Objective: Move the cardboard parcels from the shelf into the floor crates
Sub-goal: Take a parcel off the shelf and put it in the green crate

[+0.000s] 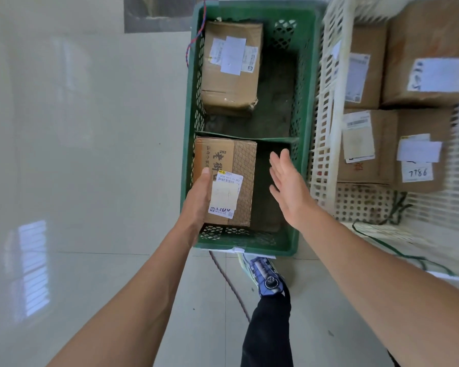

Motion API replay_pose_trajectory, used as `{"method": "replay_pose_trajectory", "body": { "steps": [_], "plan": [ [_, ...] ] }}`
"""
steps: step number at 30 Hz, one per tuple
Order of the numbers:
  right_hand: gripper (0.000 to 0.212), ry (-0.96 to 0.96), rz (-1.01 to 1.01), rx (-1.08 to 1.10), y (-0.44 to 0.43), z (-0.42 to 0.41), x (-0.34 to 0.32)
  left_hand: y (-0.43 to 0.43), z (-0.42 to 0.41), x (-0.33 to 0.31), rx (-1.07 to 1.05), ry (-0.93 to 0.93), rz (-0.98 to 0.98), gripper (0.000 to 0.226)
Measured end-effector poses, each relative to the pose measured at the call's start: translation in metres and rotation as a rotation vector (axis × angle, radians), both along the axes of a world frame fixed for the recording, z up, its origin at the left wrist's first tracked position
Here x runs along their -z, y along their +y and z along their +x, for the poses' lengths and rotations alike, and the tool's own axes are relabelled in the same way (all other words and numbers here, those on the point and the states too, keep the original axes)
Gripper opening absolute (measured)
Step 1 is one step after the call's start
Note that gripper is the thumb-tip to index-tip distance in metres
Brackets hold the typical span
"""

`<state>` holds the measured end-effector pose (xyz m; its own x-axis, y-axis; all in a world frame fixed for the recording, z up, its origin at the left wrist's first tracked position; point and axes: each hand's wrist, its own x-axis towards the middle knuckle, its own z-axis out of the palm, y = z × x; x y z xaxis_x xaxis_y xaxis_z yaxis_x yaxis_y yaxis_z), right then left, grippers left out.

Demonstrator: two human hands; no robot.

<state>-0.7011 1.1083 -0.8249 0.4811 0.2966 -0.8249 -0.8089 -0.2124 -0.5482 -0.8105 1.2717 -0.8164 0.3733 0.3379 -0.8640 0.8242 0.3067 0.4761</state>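
Partly, left hand [198, 201] hides parcel [229, 181].

A white label [417, 172] on a parcel [419, 154] reads — seemingly — "7786".

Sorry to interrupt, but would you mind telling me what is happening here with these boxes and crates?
A person is loading cardboard parcels into a green floor crate. The left hand rests on a printed parcel sitting in the crate's near compartment, while the right hand hovers open and empty above the bare space beside it. Another parcel already lies in the far compartment. Several more parcels sit in the white crate to the right.
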Motion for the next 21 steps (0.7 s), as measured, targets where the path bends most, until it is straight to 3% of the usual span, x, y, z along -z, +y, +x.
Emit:
{"method": "replay_pose_trajectory", "body": {
  "steps": [3, 6, 9, 15, 19, 21],
  "plan": [
    [0.072, -0.105, 0.063, 0.041, -0.017, 0.022, -0.067, -0.010, 0.029, -0.068, 0.015, -0.069, -0.011, 0.057],
    [0.078, -0.194, 0.127, 0.090, -0.038, 0.044, -0.145, -0.031, 0.058, -0.150, 0.000, -0.201, -0.038, 0.084],
    [0.078, -0.256, 0.170, 0.129, -0.067, 0.062, -0.224, -0.063, 0.087, -0.237, 0.048, -0.351, -0.009, 0.095],
    [0.090, -0.370, 0.234, 0.180, -0.150, 0.077, -0.375, -0.149, 0.114, -0.393, 0.083, -0.480, 0.044, 0.091],
    [0.088, -0.457, 0.269, 0.227, -0.232, 0.083, -0.460, -0.225, 0.119, -0.472, 0.176, -0.560, 0.057, 0.057],
    [0.085, -0.499, 0.279, 0.256, -0.282, 0.082, -0.496, -0.268, 0.117, -0.502, 0.211, -0.606, 0.039, 0.074]
  ]
}}
